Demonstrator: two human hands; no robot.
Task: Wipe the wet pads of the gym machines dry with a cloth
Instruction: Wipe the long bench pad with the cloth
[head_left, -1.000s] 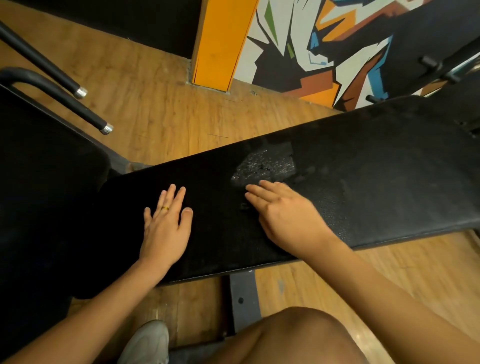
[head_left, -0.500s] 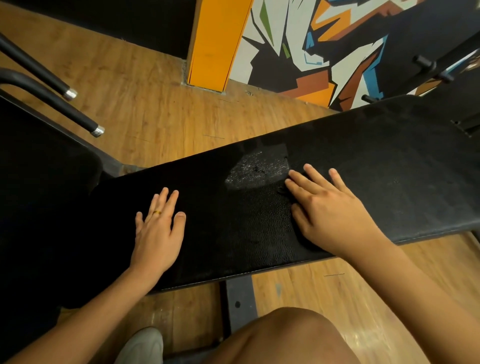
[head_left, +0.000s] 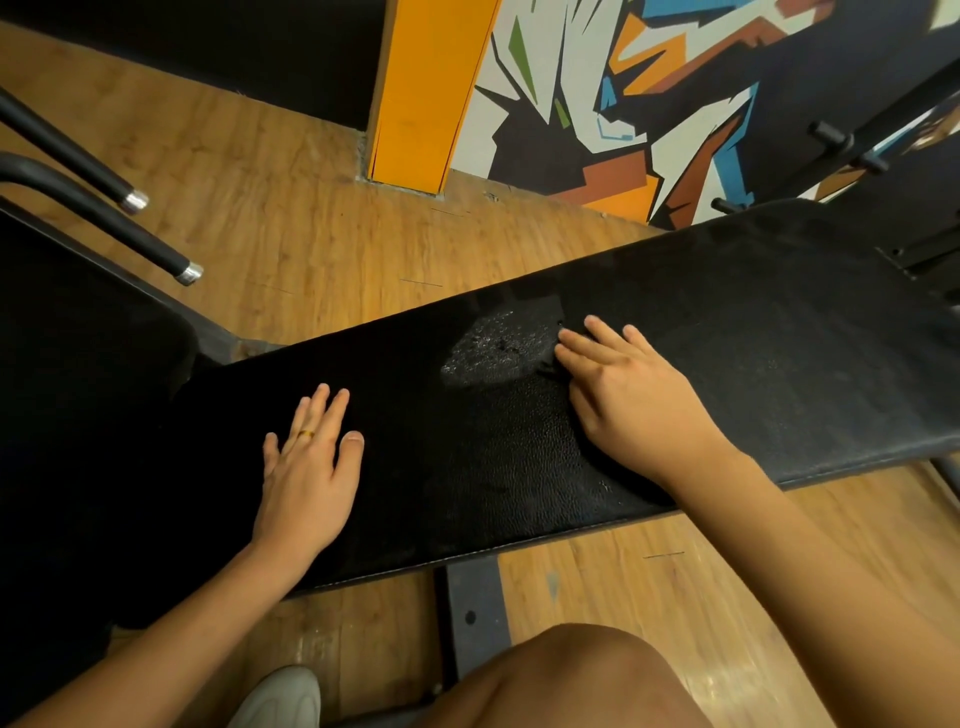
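The left hand (head_left: 306, 478) lies flat, fingers straight, on the black padded surface (head_left: 779, 338). The right hand (head_left: 634, 400) rests open too, its fingertips at the edge of the wet patch (head_left: 498, 348).

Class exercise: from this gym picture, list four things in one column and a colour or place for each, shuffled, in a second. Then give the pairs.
1. ring
2. pillar
3. glistening patch
4. shoe

A. orange
B. at the right hand's fingertips
C. on the left hand
D. whitish, at the bottom edge

Pairs: 1-C, 2-A, 3-B, 4-D
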